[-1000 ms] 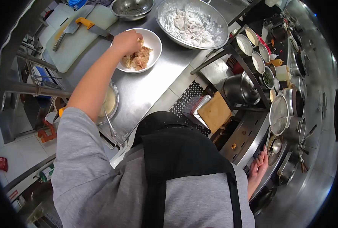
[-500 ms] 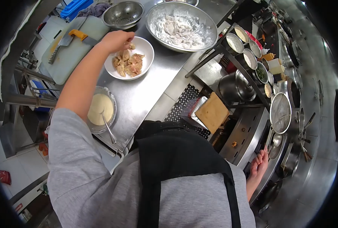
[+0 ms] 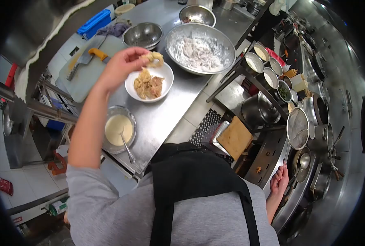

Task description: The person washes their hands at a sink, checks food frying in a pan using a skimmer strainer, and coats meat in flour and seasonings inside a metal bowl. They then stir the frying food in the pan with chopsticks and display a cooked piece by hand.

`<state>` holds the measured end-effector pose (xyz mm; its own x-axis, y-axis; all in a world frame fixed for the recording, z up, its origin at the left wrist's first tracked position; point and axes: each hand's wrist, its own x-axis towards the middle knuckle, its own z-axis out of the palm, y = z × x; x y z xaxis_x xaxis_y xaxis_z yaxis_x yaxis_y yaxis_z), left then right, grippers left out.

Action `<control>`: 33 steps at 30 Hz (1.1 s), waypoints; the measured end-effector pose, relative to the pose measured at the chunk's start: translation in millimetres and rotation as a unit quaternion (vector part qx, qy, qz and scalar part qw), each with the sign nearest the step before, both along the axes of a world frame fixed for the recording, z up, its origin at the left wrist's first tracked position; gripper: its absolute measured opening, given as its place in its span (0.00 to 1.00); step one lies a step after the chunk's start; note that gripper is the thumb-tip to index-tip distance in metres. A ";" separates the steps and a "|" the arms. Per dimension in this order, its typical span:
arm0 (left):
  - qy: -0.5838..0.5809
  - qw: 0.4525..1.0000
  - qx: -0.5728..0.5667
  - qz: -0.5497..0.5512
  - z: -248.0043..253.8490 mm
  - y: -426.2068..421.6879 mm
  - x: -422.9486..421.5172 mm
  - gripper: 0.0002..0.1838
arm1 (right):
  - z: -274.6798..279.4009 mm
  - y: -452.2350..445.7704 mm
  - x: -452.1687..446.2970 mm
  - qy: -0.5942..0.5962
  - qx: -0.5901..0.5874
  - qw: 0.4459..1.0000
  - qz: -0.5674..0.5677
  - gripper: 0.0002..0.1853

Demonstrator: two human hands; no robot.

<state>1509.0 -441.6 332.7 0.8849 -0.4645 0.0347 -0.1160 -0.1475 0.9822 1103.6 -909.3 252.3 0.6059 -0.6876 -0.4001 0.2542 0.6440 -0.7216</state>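
Standing at steel table (image 3: 168, 112), near large metal bowl (image 3: 228, 40) of floured pieces (image 3: 196, 54). On near side of that, reaching over white bowl (image 3: 169, 87) of meat chunks (image 3: 148, 87), apart from batter bowl (image 3: 133, 119) with spoon (image 3: 128, 149) leaning in it. Gripping strainer (image 3: 298, 128) by handle in right hand (image 3: 279, 179), fingers curled shut. Pinching meat piece (image 3: 154, 60) in left hand (image 3: 126, 66), thumb and fingers nearly closed, above white bowl's far side.

From head height, the flat silver steel worktop (image 3: 172, 117) is viewed closely, forward and steeply downward, past the black cloth apron (image 3: 194, 176).
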 end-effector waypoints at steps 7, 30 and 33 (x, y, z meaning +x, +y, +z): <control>-0.054 0.886 -0.318 -0.333 96.5 -50.3 -146.1 0.11 | 9.0 6.7 18.1 0.026 -0.008 1.000 -0.003 0.15; -0.007 0.724 -0.338 -0.601 118.3 -74.2 -161.6 0.16 | 2.6 -4.2 -16.6 0.007 -0.023 0.999 -0.025 0.15; 0.028 0.756 -0.318 -0.572 116.6 -74.0 -169.1 0.17 | 1.5 -6.4 -19.3 -0.010 -0.019 0.999 -0.029 0.15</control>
<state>1340.0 -515.6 449.3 -0.0738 -0.8314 0.5508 0.2342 0.5224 0.8199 1084.3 -915.6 253.8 0.5717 -0.7367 -0.3613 0.3056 0.5998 -0.7395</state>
